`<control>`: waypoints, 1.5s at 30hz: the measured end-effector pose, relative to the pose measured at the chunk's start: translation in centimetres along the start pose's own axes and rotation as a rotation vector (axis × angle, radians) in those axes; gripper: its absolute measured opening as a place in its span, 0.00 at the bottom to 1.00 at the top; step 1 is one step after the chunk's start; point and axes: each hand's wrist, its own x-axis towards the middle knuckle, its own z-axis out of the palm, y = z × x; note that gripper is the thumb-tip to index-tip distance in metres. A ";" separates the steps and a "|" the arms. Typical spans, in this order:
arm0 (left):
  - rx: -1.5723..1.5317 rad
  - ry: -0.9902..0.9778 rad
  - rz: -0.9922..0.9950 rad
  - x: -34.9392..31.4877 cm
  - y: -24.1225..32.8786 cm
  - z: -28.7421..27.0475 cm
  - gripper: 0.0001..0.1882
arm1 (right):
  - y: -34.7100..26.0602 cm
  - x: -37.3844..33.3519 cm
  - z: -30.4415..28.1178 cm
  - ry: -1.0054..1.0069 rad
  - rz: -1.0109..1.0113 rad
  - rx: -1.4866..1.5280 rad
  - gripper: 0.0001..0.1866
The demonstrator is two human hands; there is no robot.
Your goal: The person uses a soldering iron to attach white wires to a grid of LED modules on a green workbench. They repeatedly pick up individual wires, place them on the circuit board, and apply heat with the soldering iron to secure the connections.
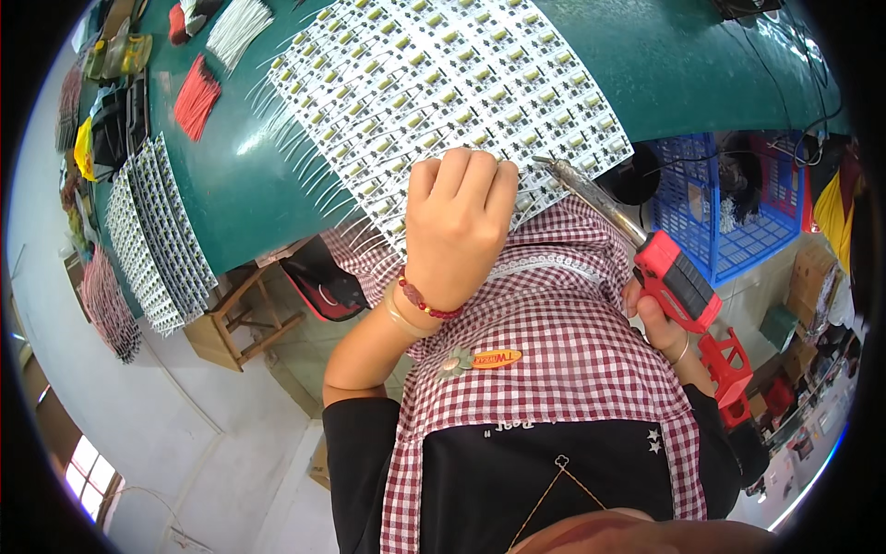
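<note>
A large white circuit board panel (pixel 434 83), with rows of small yellowish parts, lies at the front edge of the green table. Thin white wires (pixel 318 171) stick out along its left side and run across several rows. My left hand (pixel 459 217) rests over the near part of the panel, fingers curled down; the fingertips and anything between them are hidden. In my right hand (pixel 652 319) is a soldering gun (pixel 678 277) with a red and black handle. Its metal barrel points up and left, and its tip is at the panel's near right part, right of my left hand.
Bundles of red wires (pixel 197 97) and white wires (pixel 238 32) lie on the green table (pixel 249 175). More board panels (pixel 157 235) are stacked at its left edge, beside a hanging wire bundle (pixel 109 305). A blue crate (pixel 729 240) and a wooden stool (pixel 245 323) stand below.
</note>
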 end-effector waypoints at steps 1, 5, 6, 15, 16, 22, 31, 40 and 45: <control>0.000 -0.008 -0.007 -0.1 0.0 0.0 0.12 | -0.1 0.2 0.0 -0.008 -0.007 0.000 0.10; -0.045 0.124 -0.073 -0.4 0.0 0.0 0.13 | -0.3 0.7 -0.1 -0.040 -0.010 0.062 0.10; -0.051 0.133 -0.091 -0.5 0.0 0.0 0.13 | -0.4 0.9 0.0 -0.045 -0.002 0.107 0.10; -0.090 0.095 -0.095 -0.7 -0.1 1.2 0.14 | 0.3 1.5 0.3 -0.065 0.021 0.116 0.09; -0.094 0.090 -0.095 -0.6 0.0 1.1 0.14 | 0.4 1.6 0.2 -0.085 0.012 0.069 0.09; -0.110 0.018 -0.082 -0.5 0.1 0.8 0.13 | 0.0 2.2 0.8 -0.006 0.008 0.064 0.08; -0.109 -0.002 -0.066 -0.2 0.1 0.7 0.12 | 0.1 1.7 0.5 0.001 0.057 0.096 0.09; -0.039 -0.010 -0.093 0.2 0.5 -0.1 0.11 | 0.0 2.0 0.2 -0.030 -0.005 0.036 0.07; -0.110 0.042 -0.121 0.6 -0.2 -1.8 0.09 | 0.2 2.1 0.5 0.012 -0.009 0.088 0.08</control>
